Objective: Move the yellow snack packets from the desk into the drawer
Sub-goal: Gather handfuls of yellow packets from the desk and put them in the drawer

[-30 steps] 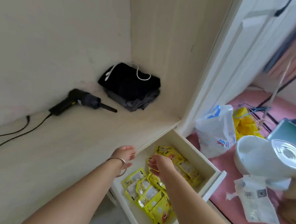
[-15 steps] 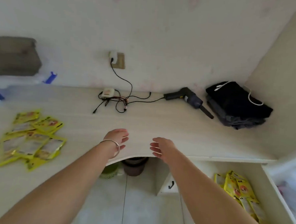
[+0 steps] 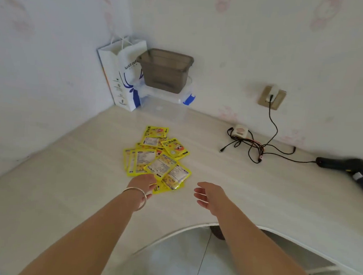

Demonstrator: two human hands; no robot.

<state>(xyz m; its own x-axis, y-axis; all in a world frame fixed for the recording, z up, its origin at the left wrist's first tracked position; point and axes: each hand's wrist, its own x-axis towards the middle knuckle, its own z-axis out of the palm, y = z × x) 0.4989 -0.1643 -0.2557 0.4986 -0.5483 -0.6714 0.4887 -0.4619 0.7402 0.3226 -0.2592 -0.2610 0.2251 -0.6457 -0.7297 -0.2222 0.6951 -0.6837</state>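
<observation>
Both arms reach out over the pale surface (image 3: 247, 183). The left hand (image 3: 142, 182), a bangle on its wrist, lies at the near edge of the packets (image 3: 157, 157) piled at mid-frame; its fingers are hidden, so I cannot tell its grip. The right hand (image 3: 208, 194) hovers just right of the pile, grip spread and empty.

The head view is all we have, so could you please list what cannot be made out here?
- Drawer: outside the head view.
- Yellow snack packets: print too small; overlap hides the count.
- Left hand: fingertips hidden by its own back, so contact is unclear.
- Black tool: blurred, cut by the right edge.
</observation>
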